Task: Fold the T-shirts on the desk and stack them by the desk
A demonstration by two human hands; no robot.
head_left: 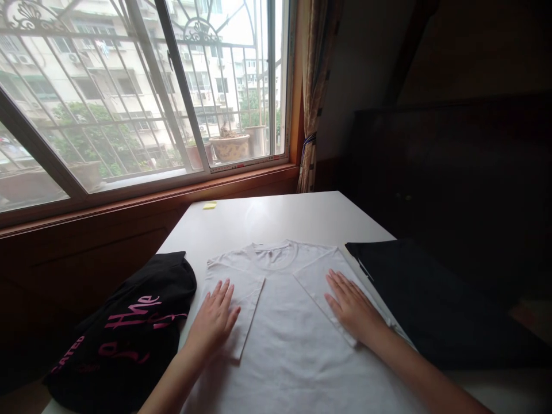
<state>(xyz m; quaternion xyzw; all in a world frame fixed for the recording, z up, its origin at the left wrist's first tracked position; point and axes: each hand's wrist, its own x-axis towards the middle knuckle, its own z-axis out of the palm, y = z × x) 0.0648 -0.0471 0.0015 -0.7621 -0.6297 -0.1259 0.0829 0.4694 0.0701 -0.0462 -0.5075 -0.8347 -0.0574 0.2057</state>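
Note:
A white T-shirt [284, 322] lies spread on the table with its collar at the far end. Both of its short sleeves are folded inward over the front. My left hand [215, 316] rests on the left folded sleeve, fingers stretched and pointing away from me. On the right folded sleeve lies my right hand [351, 305], flat, with its fingers extended and slightly spread. Neither hand grips anything. The shirt's lower end runs out of view at the bottom.
Black clothing with pink lettering [133, 328] lies bunched at the left table edge. Dark folded cloth [431, 305] covers the right side. A yellow sticky note [209, 205] is on the white table [276, 215] at its far left. Beyond stand a barred window and a tied curtain [311, 115].

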